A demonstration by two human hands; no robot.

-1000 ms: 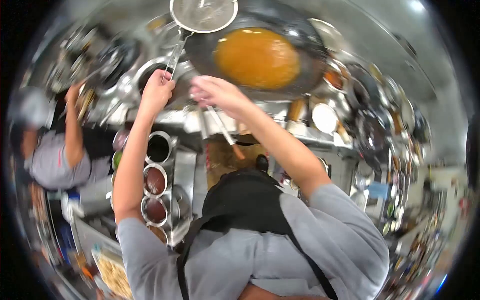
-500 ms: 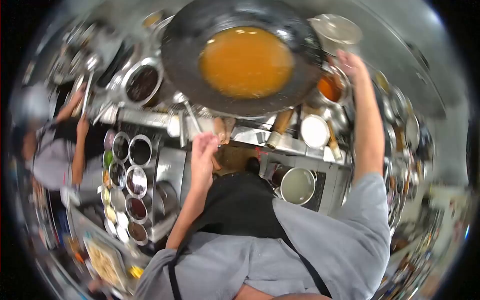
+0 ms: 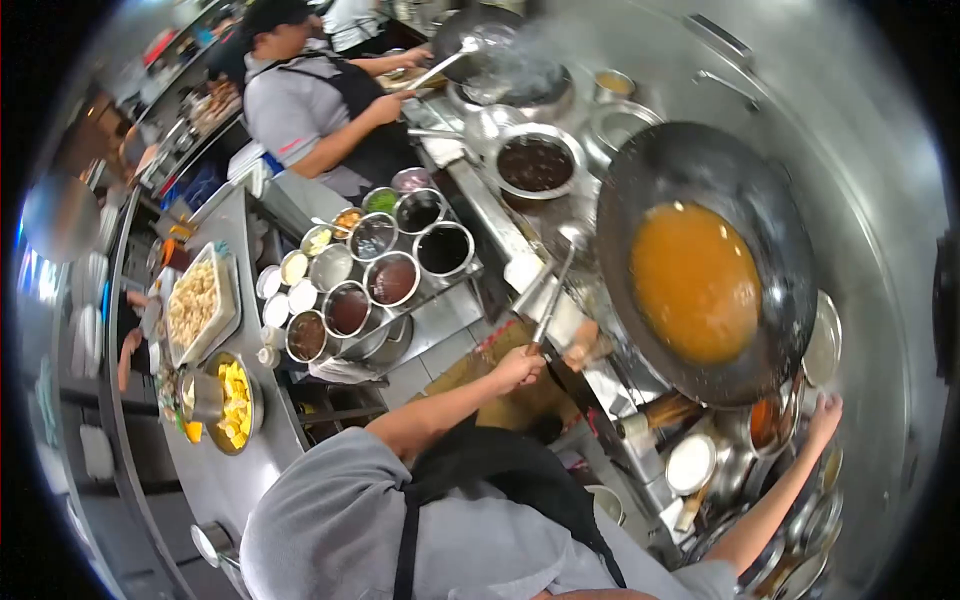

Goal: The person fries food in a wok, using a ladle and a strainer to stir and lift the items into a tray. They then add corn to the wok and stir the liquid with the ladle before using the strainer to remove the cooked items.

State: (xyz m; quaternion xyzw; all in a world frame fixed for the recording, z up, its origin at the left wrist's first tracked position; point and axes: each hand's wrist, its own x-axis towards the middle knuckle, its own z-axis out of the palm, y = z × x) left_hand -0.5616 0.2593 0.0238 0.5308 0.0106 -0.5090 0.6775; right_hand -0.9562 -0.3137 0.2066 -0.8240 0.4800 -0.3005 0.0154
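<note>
My left hand (image 3: 520,368) is closed around the end of a ladle handle (image 3: 548,312), whose bright metal head lies up by the stove's edge. A big black wok (image 3: 625,330) sits on the stove with a pool of orange-brown liquid (image 3: 695,285) in it. Beyond the wok's lower right rim, my right hand (image 3: 824,422) reaches out with fingers extended; nothing shows in it. Close to that hand are a bowl of red-orange sauce (image 3: 765,424) and a clear round container (image 3: 824,345), partly hidden by the wok.
Another person (image 3: 320,120) at the left works a steaming wok (image 3: 478,30) with a ladle. A pot of dark liquid (image 3: 535,163) stands between the woks. Several sauce tins (image 3: 390,278) fill a rack. A tray of pale pieces (image 3: 200,305) and a yellow-filled bowl (image 3: 235,405) sit left.
The view has turned left, so the wok appears farther right. My left hand has closed on the ladle handle. My right hand remains beside the wok's far side.
</note>
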